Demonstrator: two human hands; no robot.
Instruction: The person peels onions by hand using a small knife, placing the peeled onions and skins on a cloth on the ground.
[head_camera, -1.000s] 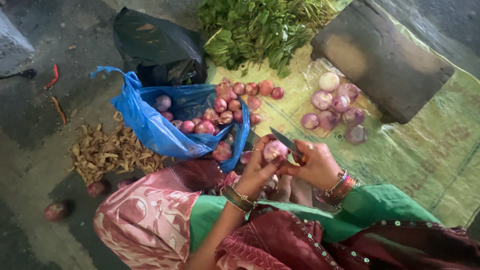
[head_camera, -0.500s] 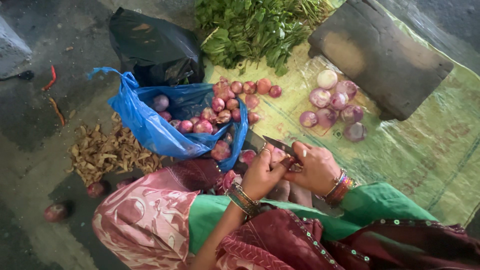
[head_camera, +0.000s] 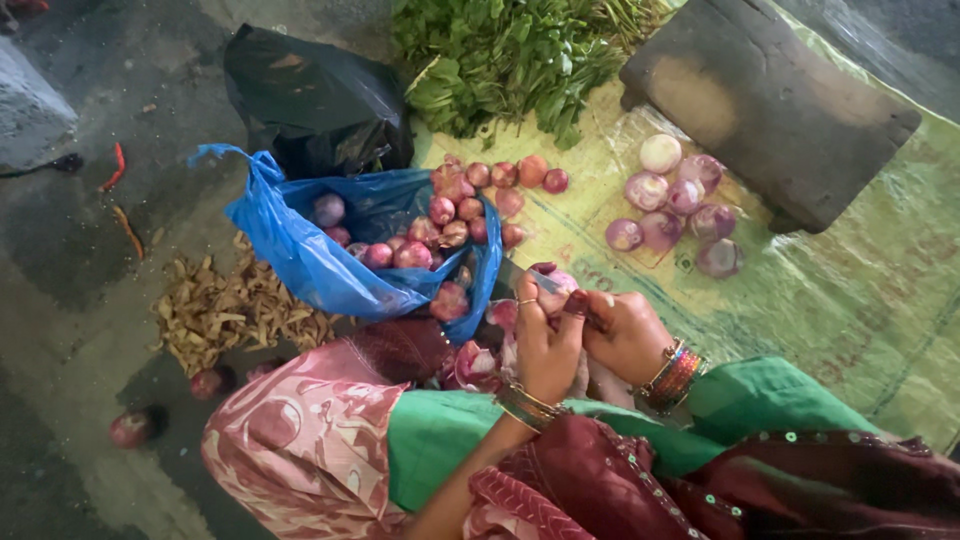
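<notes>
Mat edge open; hands (both closed) peel onion.

Single head-worn camera looking steeply down from above the person's lap, framing both hands close at lower centre, the yellow-green mat extending rightward and bare ground lying leftward.

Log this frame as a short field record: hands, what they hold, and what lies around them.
setting: person seated on the ground, seen from above
left hand: holds a red onion
right hand: grips a knife, blade on the onion
blue bag: open, unpeeled red onions inside and spilling out
peeled onions: cluster on the yellow-green mat
wooden board: beside the peeled cluster
leafy greens: top of the mat
dry peels: pile left of the bag
black bag: behind the blue bag
</notes>
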